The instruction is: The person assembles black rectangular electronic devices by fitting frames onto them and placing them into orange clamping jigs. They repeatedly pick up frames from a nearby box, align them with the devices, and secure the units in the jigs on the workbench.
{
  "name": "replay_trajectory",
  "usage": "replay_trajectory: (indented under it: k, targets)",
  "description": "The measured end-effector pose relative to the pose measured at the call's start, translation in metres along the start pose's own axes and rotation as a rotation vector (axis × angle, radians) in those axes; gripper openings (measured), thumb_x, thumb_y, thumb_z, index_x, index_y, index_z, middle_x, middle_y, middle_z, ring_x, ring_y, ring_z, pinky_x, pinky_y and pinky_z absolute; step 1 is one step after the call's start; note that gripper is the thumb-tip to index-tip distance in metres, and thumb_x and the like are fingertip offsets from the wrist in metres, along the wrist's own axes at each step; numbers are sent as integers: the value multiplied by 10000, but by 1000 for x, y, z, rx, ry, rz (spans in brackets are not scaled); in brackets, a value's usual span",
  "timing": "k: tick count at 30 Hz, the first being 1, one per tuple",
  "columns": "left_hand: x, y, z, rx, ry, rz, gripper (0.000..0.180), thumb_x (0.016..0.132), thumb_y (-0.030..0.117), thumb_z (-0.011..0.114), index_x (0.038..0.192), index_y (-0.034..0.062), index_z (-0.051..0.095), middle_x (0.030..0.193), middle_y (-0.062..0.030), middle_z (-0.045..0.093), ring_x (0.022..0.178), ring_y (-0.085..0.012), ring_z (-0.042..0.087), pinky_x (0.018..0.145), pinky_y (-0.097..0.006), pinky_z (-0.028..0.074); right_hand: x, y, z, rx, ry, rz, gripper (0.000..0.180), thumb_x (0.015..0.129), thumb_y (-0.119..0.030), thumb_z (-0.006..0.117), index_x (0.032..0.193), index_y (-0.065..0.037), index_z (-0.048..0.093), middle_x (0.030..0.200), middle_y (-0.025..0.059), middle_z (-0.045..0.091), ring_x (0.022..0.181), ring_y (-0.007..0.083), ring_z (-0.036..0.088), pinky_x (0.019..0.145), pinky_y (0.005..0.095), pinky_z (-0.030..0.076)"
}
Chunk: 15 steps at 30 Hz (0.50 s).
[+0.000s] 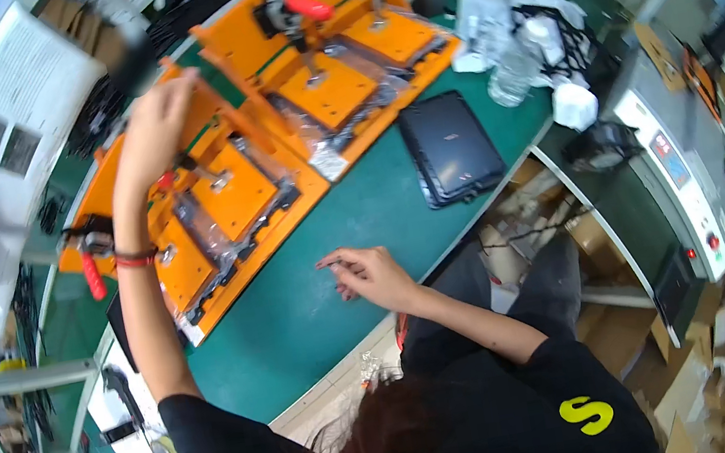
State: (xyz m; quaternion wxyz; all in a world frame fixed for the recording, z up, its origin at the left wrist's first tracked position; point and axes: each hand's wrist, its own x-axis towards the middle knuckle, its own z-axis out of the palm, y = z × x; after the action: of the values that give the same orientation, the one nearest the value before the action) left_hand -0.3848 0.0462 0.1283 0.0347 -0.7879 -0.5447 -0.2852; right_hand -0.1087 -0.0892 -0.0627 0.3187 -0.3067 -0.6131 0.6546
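My left hand [156,131] is raised high over the left orange fixture [230,200], its fingertips next to a blurred dark object [124,51] that hangs above; whether it grips that object is unclear. A red band circles that wrist. My right hand [368,275] hovers low over the green table [317,300], fingers curled and thumb and forefinger pinched together, with nothing visible between them. The fixture carries flat parts in clear plastic [203,237] and a toggle clamp with a red handle [93,274].
A second orange fixture [339,78] with red-handled clamps [309,5] stands behind. A stack of black flat cases [449,146] lies to the right, then a water bottle [509,75] and white bags [538,18]. A white machine [683,157] and cardboard boxes [603,245] sit off the table's right edge.
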Motion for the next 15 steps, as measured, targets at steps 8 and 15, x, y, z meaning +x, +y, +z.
replay_trajectory:
  k: [8,15]
  targets:
    - [-6,-49,-7,312,-351,-79,358,1005,198,445,1300,10,517,1173,-240,577,1045,-398,551,892,-410,445,-53,-38,-54,-267,54,-424,215,924,-130,497,1045,-15,633,733,130,658,665,248,660,703,351,520]
    - [-6,158,59,-43,-160,96,232,953,107,496,943,-93,614,826,-268,621,750,-365,626,646,-432,463,-254,-32,-184,-77,667,-243,315,892,-57,480,1185,-51,594,927,123,673,696,176,662,633,316,535]
